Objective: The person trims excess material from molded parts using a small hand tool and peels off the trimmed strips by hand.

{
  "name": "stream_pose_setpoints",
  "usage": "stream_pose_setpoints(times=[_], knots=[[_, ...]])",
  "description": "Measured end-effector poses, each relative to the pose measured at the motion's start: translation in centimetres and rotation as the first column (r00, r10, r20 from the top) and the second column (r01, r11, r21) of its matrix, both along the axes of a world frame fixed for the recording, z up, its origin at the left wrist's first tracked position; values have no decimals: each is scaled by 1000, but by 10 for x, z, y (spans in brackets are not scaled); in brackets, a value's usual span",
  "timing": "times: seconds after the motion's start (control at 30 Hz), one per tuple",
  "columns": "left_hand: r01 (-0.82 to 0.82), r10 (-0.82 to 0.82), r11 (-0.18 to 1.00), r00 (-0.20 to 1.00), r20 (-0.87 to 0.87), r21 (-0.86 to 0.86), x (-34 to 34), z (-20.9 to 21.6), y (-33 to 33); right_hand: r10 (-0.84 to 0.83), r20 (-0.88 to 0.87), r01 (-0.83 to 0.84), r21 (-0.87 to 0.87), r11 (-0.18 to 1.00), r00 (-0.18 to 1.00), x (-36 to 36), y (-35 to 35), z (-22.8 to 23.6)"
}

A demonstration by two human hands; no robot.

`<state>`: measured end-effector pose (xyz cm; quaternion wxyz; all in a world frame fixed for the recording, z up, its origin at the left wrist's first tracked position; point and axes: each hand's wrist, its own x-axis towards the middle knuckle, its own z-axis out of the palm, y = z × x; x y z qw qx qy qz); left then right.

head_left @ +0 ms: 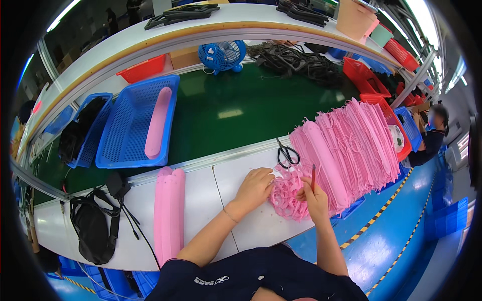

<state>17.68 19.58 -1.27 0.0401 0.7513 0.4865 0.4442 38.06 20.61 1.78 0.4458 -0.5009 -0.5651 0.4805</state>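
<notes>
My right hand (315,200) is closed around a slim orange-red, pencil-like tool (313,176) that points upward. Just under it lies a tangled heap of narrow pink strips (290,200) on the white table edge. At the heap's left side is my left hand (255,186), its fingers bent together at the strips; what they pinch is hidden. Black-handled scissors (287,154) rest behind the heap. To the right stands a thick row of long pink pieces (356,150) with stringy edges, a smooth-faced one (324,160) at its near left end.
Smooth pink pieces (169,215) lie stacked at left, beside a black pouch (95,231) and a black adapter with cables (118,185). A blue basket (108,145) holds another pink piece. Across the green belt (221,110) stands a blue fan (222,55). A person (434,138) sits far right.
</notes>
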Motion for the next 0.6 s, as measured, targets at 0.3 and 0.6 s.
stream_pose_setpoints(times=[0.3, 0.6], knots=[[190, -221, 957, 967, -129, -221, 1, 17, 1, -184, 438, 70, 265, 962, 880, 41, 1, 17], [128, -139, 983, 987, -80, -132, 18, 12, 9, -662, 403, 540, 384, 749, 632, 133, -30, -11]])
